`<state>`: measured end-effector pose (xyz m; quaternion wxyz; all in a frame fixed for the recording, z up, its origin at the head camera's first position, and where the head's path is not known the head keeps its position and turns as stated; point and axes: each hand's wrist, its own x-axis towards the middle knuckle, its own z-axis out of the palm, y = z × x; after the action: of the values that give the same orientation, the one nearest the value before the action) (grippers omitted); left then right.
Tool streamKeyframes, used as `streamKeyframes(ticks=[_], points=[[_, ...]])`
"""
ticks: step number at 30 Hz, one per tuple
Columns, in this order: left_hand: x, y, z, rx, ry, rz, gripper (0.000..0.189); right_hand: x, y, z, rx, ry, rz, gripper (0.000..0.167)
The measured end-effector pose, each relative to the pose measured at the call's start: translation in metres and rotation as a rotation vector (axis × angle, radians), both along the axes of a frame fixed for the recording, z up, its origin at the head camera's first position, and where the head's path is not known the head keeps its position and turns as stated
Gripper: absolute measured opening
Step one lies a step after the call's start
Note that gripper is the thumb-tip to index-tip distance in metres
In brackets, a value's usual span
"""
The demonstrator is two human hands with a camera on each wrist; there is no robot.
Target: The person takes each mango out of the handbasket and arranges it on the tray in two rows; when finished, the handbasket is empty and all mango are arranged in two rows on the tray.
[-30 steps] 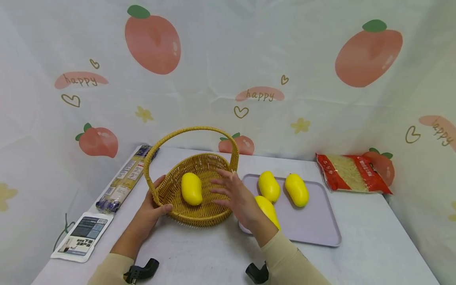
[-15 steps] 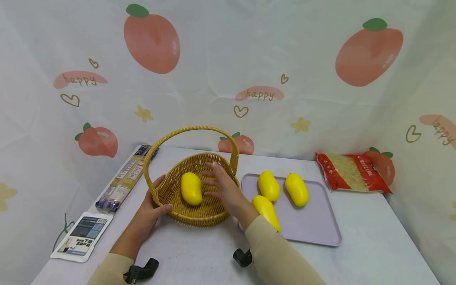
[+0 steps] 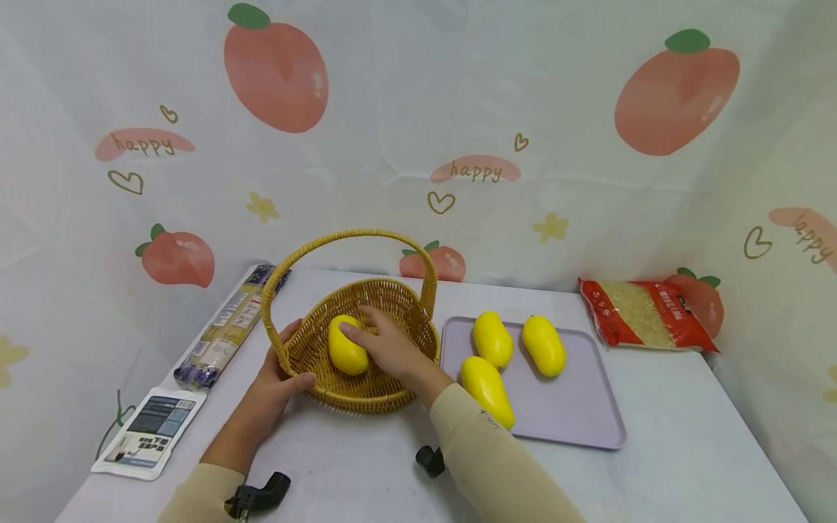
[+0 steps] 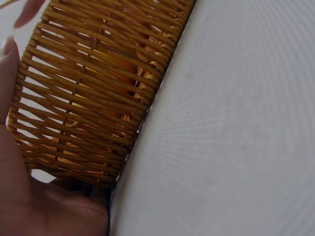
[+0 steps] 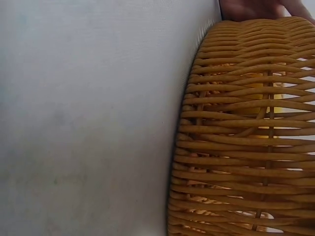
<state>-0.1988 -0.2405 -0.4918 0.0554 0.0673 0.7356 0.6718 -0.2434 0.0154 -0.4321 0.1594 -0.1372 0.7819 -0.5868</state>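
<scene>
A golden woven basket (image 3: 375, 403) with a tall arched handle stands on the white table in the head view. My left hand (image 3: 271, 385) grips its left side, thumb over the rim and fingers behind the wall. In the left wrist view that hand lies against the weave. One yellow mango (image 3: 346, 352) is inside the basket. My right hand (image 3: 392, 349) reaches over the basket's right rim and grasps this mango, its thumb across the top and the fingers by the far right side, partly hidden. The right wrist view shows mostly the basket's outer wall.
Right of the basket lies a pale purple tray (image 3: 569, 414) bearing three mangoes (image 3: 487, 392). A red food packet (image 3: 647, 316) is at the back right. On the left lie a long noodle packet (image 3: 225, 330) and a white pouch (image 3: 150, 432). A printed curtain (image 3: 366, 181) hangs behind.
My right hand has moved left from beside the basket's right rim into the basket and taken hold of the mango there. The left hand keeps its grip on the basket.
</scene>
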Motion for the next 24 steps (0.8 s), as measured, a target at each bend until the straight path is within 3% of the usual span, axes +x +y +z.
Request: streamKeyframes(ticks=[7, 15, 24], points=[[-0.002, -0.001, -0.002, 0.012, -0.005, -0.002, 0.098, -0.004, -0.009, -0.004, 0.118, 0.022, 0.053, 0.085], [-0.004, -0.001, -0.004, -0.004, 0.012, -0.010, 0.096, -0.006, -0.011, -0.007, 0.240, 0.067, 0.162, 0.068], [-0.002, -0.001, -0.002, -0.004, -0.010, -0.012, 0.094, -0.002, -0.009, -0.008, 0.236, -0.012, 0.266, 0.061]])
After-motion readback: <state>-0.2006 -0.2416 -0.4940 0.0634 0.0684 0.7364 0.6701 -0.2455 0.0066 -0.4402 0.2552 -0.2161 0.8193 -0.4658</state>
